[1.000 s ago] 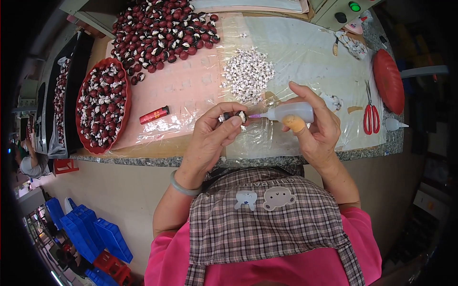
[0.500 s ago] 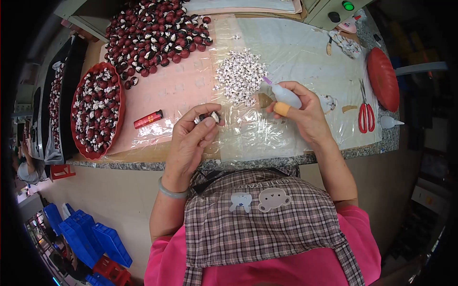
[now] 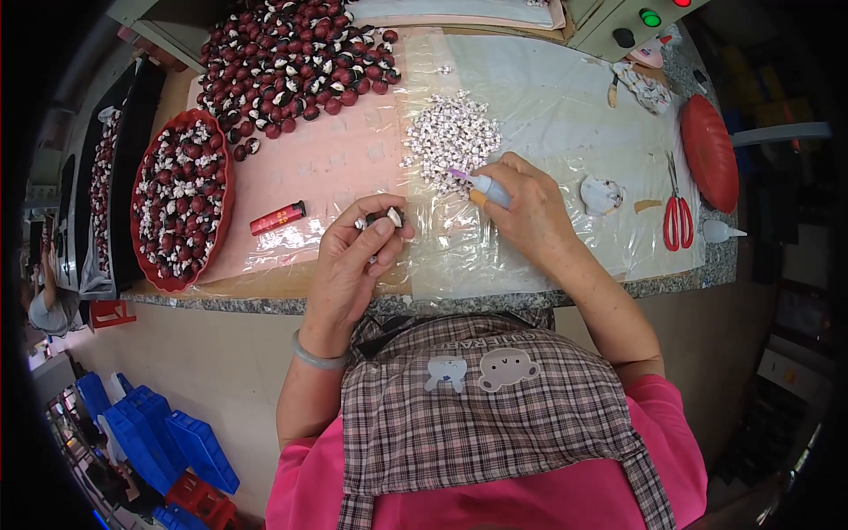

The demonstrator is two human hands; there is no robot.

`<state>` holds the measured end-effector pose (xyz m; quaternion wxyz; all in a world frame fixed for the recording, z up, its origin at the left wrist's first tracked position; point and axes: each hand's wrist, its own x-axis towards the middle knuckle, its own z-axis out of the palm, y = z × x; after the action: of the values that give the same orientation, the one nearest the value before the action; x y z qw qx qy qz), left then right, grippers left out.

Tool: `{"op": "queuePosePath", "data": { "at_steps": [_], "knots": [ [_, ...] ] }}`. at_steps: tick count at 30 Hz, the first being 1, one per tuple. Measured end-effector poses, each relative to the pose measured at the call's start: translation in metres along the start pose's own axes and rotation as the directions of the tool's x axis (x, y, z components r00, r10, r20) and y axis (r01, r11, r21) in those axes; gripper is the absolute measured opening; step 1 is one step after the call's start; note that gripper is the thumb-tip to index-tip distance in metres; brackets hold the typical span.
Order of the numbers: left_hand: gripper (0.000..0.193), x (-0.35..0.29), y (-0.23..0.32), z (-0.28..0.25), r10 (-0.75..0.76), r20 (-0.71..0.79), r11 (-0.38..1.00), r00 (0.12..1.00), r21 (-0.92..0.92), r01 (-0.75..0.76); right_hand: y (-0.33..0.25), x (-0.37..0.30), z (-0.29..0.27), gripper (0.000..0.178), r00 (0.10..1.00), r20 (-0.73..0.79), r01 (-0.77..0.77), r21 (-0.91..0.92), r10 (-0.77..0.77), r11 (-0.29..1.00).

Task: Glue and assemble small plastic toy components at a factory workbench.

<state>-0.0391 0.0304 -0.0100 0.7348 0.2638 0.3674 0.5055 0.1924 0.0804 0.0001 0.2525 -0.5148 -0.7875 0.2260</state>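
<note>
My left hand (image 3: 355,243) is closed on a small round piece (image 3: 392,217), dark with a white part, pinched between thumb and fingers. Between the fingers of my right hand (image 3: 523,208) is a squeeze bottle (image 3: 493,189), its purple nozzle pointing left. The nozzle tip is over the lower part of a pile of small white pieces with dark marks (image 3: 453,132). A yellow cover wraps one digit of that hand. Dark red, black and white round pieces (image 3: 291,66) lie heaped at the far left. Similar round pieces with white bits on them fill a red scalloped tray (image 3: 229,208).
A small red tube (image 3: 277,218) lies right of the tray. Toward the right are red-handled scissors (image 3: 678,221), a second squeeze bottle (image 3: 723,231), a red oval dish (image 3: 709,155) and a crumpled white cloth (image 3: 645,88). A machine with a green button (image 3: 650,18) stands at the back.
My right hand has moved left and turned, bringing the bottle's nozzle over the white pile and uncovering a whitish item on the table. My left hand keeps its pinch, almost unmoved.
</note>
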Motion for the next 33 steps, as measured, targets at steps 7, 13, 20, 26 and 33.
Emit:
{"op": "queuePosePath", "data": {
  "at_steps": [7, 13, 20, 26, 33],
  "knots": [
    [0.024, 0.001, -0.003, 0.003, -0.003, 0.025, 0.999, 1.000, 0.041, 0.002, -0.006, 0.002, -0.006, 0.023, 0.996, 0.090, 0.028, -0.039, -0.025, 0.999],
    [0.026, 0.002, -0.005, 0.011, -0.034, 0.056, 0.997, 0.998, 0.065, 0.030, 0.002, 0.002, -0.006, 0.022, 0.998, 0.013, 0.063, 0.016, -0.063, 0.998],
    [0.022, 0.002, -0.008, 0.008, -0.006, 0.037, 0.998, 0.999, 0.065, 0.004, 0.004, 0.006, -0.014, 0.020, 0.996, -0.028, -0.079, 0.184, 0.085, 0.980],
    [0.021, 0.001, -0.008, 0.007, -0.015, 0.024, 1.000, 1.000, 0.021, 0.014, 0.002, 0.007, -0.006, 0.019, 0.998, 0.014, -0.065, 0.139, 0.063, 0.988],
    [0.023, 0.000, -0.006, 0.006, -0.034, 0.019, 0.999, 0.999, 0.028, 0.034, 0.004, 0.009, -0.007, 0.020, 0.996, 0.084, 0.032, 0.101, -0.040, 0.994]
  ]
}}
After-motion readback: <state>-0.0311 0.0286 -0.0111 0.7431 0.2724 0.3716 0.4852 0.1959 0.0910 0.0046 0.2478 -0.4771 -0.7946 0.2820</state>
